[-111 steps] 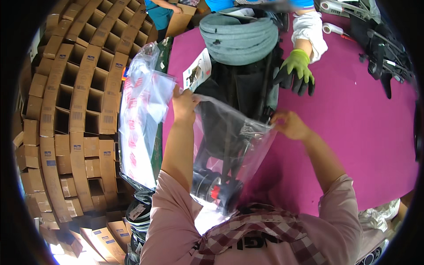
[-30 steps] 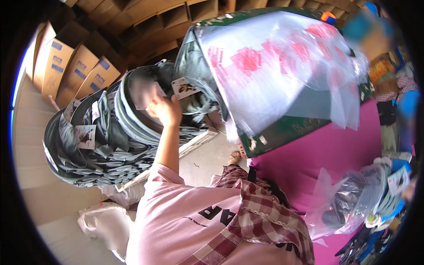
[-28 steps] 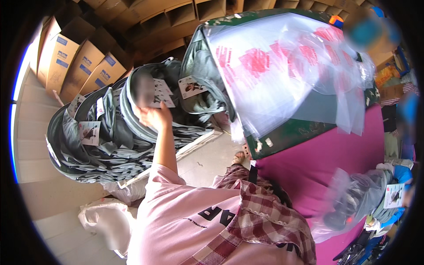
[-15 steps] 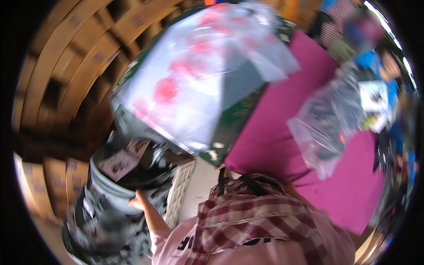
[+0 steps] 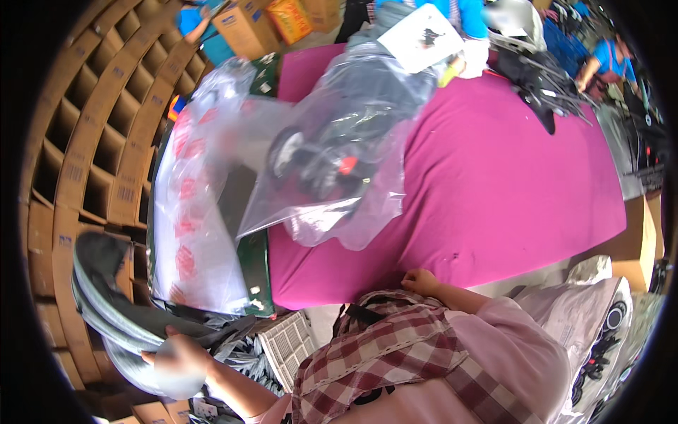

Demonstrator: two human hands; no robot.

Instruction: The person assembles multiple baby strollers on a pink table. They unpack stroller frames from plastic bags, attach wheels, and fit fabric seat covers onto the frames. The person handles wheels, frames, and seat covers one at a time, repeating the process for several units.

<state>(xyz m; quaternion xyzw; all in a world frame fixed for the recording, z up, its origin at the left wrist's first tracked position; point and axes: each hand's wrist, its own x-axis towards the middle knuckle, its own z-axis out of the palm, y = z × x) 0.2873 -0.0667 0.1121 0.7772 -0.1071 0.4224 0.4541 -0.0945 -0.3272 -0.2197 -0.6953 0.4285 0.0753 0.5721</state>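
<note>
My left hand (image 5: 185, 359), partly blurred, closes on the edge of a curved black-and-grey fabric piece (image 5: 116, 311) at the lower left. The piece is held raised and bowed, with pale grey bands along its edge. My right hand (image 5: 421, 281) is loosely closed just in front of the purple-covered table (image 5: 508, 191), with nothing visible in it. Ahead lies a clear plastic bag (image 5: 332, 212) with dark parts, a wheel and a red piece inside. A white printed sheet (image 5: 422, 37) lies over its far end, next to a co-worker's blue sleeve (image 5: 472, 15).
Clear plastic bags with red print (image 5: 187, 212) lie on the green table at left. Cardboard boxes with open compartments (image 5: 92, 162) line the left side. A white plastic crate (image 5: 288, 346) stands near my waist. Bagged wheeled goods (image 5: 600, 332) stand at right.
My view has turned to the right. My left hand has lifted the fabric piece out of the pile at lower left. My right hand has come into view, and the clear bag lies nearer.
</note>
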